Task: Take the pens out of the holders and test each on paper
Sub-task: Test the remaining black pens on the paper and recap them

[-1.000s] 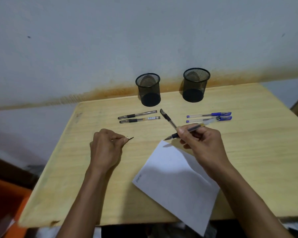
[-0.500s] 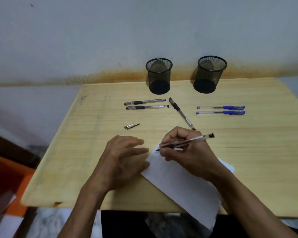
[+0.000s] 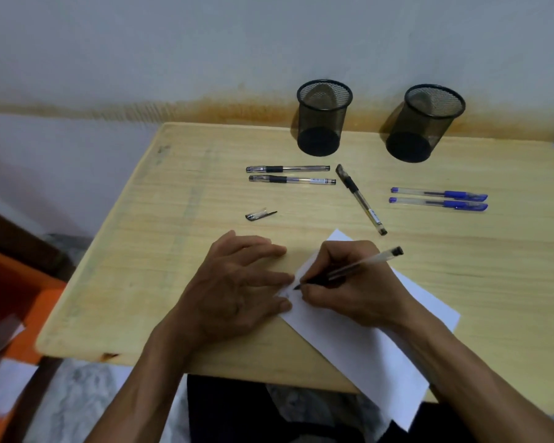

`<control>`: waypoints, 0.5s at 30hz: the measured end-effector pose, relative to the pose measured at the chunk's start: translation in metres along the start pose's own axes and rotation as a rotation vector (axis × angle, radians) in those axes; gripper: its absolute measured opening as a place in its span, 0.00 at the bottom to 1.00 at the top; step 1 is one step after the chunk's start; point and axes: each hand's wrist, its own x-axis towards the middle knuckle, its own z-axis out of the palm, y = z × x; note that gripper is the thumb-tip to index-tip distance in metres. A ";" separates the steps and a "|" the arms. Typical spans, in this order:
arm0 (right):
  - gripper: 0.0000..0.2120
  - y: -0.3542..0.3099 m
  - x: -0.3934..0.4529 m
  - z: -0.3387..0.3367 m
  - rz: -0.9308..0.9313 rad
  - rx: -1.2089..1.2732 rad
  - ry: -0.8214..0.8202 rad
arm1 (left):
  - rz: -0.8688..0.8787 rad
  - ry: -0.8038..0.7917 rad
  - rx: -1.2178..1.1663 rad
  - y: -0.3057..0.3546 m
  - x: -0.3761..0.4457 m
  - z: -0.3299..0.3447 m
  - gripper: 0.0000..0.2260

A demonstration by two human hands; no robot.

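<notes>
My right hand grips an uncapped black pen, its tip touching the white paper. My left hand lies flat, fingers pressing the paper's left edge. The pen's cap lies on the table above my left hand. Two black pens lie side by side, a third black pen lies slanted, and two blue pens lie to the right. Both black mesh holders stand at the back with no pens in them.
The wooden table stands against a stained wall. An orange object sits on the floor to the left. The paper's lower corner overhangs the table's front edge.
My left hand put the cap down on the table, then moved onto the paper's edge. My right hand brought the pen down from the air onto the paper.
</notes>
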 end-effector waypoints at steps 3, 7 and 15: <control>0.09 0.002 0.001 0.004 -0.029 -0.026 0.013 | -0.011 -0.022 0.026 -0.001 0.000 0.000 0.16; 0.10 0.003 0.001 0.006 -0.005 -0.036 0.030 | -0.031 -0.025 0.020 0.001 -0.002 0.000 0.17; 0.10 0.004 0.001 0.009 0.010 -0.050 0.035 | -0.060 -0.044 -0.004 0.002 -0.003 0.000 0.19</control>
